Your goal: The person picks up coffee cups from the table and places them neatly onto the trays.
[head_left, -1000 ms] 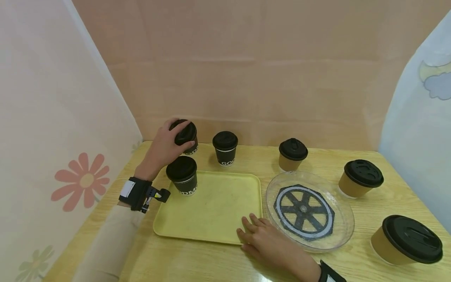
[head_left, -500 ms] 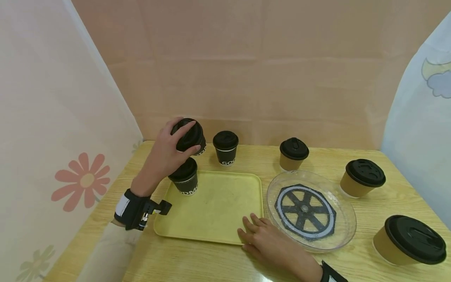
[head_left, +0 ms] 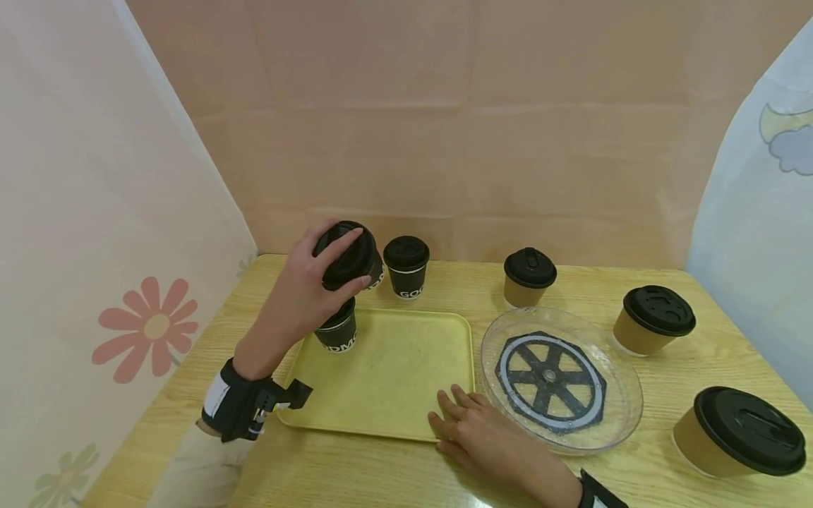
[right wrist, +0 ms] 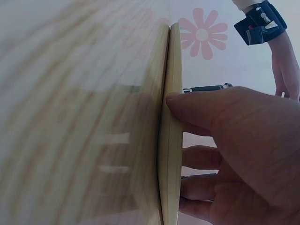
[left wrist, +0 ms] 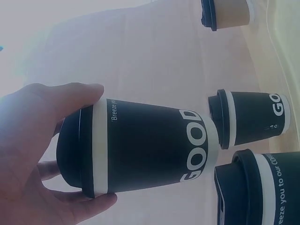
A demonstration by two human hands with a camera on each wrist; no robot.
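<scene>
My left hand (head_left: pixel 308 282) grips a black lidded paper coffee cup (left wrist: pixel 150 145) from above, fingers and thumb round its lid. In the left wrist view the cup's base hangs free of the fingers. Just in front, a second black coffee cup (head_left: pixel 339 335) stands on the back left corner of the yellow tray (head_left: pixel 394 381), partly covered by the hand. Behind the tray is a third black cup (head_left: pixel 407 275). My right hand (head_left: pixel 473 430) rests at the tray's front right corner, fingers spread over it and thumb at the rim (right wrist: pixel 172 140).
To the tray's right lies a clear round dish (head_left: pixel 625 423) with a dark wheel-like pattern. Brown cups with black lids stand on the wooden table: one at the back (head_left: pixel 524 289), one farther right (head_left: pixel 644 331), one front right (head_left: pixel 711 441). Paper walls enclose the table.
My left hand has moved right with the held black cup, off its place at the back left, and now overlaps the tray cup. The right hand has stayed put.
</scene>
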